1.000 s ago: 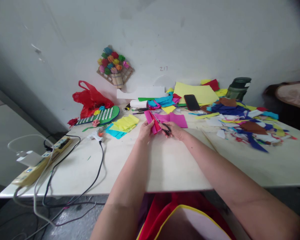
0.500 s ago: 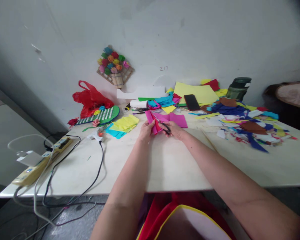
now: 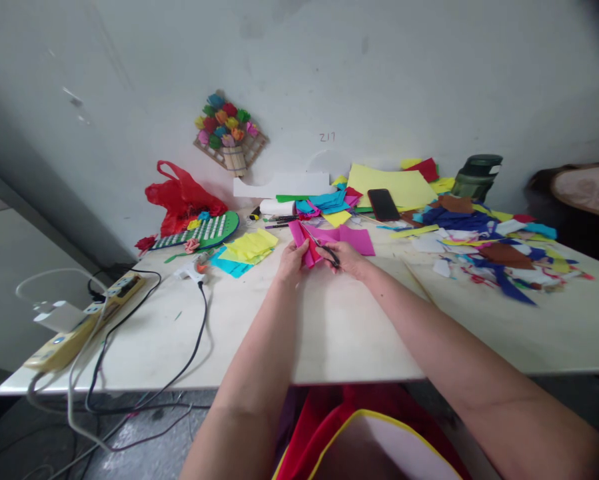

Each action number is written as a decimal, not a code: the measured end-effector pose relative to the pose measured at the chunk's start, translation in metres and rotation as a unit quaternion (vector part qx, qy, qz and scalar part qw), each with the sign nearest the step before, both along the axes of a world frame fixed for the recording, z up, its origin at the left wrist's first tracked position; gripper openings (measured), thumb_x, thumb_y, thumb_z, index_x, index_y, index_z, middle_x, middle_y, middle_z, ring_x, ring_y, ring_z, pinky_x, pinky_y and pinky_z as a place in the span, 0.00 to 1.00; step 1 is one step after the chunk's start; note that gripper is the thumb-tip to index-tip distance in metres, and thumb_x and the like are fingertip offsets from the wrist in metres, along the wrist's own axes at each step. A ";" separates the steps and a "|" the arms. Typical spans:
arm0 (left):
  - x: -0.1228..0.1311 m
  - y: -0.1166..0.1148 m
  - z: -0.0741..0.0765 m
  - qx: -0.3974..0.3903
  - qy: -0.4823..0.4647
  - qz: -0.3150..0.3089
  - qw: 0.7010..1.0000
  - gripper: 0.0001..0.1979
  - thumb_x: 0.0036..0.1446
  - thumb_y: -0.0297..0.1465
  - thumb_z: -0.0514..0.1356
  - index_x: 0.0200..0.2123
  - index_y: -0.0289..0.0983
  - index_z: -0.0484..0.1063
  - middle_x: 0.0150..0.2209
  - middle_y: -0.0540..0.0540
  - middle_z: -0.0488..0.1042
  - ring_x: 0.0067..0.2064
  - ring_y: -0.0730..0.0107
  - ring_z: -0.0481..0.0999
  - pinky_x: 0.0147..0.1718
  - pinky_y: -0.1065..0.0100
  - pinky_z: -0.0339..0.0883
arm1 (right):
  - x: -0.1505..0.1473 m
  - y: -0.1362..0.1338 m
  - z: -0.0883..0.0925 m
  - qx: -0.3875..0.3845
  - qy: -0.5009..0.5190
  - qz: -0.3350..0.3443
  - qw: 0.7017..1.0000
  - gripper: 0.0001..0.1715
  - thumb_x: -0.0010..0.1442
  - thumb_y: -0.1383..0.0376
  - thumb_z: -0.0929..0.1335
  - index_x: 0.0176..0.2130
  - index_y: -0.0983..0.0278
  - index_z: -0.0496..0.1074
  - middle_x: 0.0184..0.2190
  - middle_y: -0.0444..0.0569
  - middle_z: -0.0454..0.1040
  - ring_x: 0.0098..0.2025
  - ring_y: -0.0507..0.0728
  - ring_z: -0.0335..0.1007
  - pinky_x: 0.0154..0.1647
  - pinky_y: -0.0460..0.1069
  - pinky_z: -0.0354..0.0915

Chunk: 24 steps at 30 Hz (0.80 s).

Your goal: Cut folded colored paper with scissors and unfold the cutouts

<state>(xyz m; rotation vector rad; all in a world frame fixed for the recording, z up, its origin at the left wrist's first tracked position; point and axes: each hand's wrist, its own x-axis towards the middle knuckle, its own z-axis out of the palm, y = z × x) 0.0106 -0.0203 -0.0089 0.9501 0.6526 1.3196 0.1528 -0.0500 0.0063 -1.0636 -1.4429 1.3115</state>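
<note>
My left hand (image 3: 292, 262) is closed on a piece of magenta paper (image 3: 295, 231) with a red piece (image 3: 312, 251) on it. In my right hand (image 3: 346, 259) is a pair of scissors (image 3: 331, 255) with dark handles, its blades pointing up and left across the magenta paper. Whether the blades are parted I cannot tell. Another stretch of magenta paper (image 3: 358, 241) lies flat on the table just behind my right hand. Yellow paper sheets (image 3: 250, 247) rest over blue paper (image 3: 232, 265) to the left of my left hand.
A glue gun (image 3: 192, 270) with a black cord and a power strip (image 3: 64, 343) lie left. At the back are a red plastic bag (image 3: 179, 200), a phone (image 3: 383, 205) and a dark bottle (image 3: 476, 177). Paper scraps (image 3: 504, 253) are heaped right, near a thin stick (image 3: 419, 282).
Both hands stay in nearly the same place. The magenta paper and the scissors have shifted only very slightly.
</note>
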 end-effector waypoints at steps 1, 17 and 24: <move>0.000 0.000 -0.001 0.000 -0.001 0.000 1.000 0.14 0.45 0.32 0.67 0.35 0.33 0.70 0.29 0.47 0.75 0.28 0.72 0.74 0.33 0.70 0.67 | -0.001 0.000 0.000 0.001 -0.001 -0.003 1.000 0.16 0.51 0.55 0.70 0.28 0.65 0.67 0.13 0.37 0.62 0.11 0.45 0.54 0.10 0.40 0.54; -0.001 -0.002 0.000 0.006 -0.002 -0.008 1.000 0.15 0.45 0.32 0.66 0.36 0.33 0.70 0.29 0.47 0.75 0.28 0.71 0.74 0.33 0.69 0.68 | 0.008 0.005 -0.004 0.030 -0.021 0.041 0.998 0.19 0.54 0.51 0.67 0.26 0.65 0.64 0.15 0.40 0.67 0.12 0.46 0.61 0.07 0.39 0.46; -0.004 0.000 -0.002 0.029 -0.017 -0.007 0.999 0.16 0.44 0.32 0.67 0.37 0.34 0.69 0.30 0.47 0.75 0.28 0.72 0.74 0.31 0.70 0.68 | 0.007 0.009 0.002 0.038 -0.036 0.076 0.996 0.19 0.55 0.51 0.66 0.29 0.65 0.64 0.16 0.41 0.69 0.13 0.46 0.63 0.08 0.39 0.47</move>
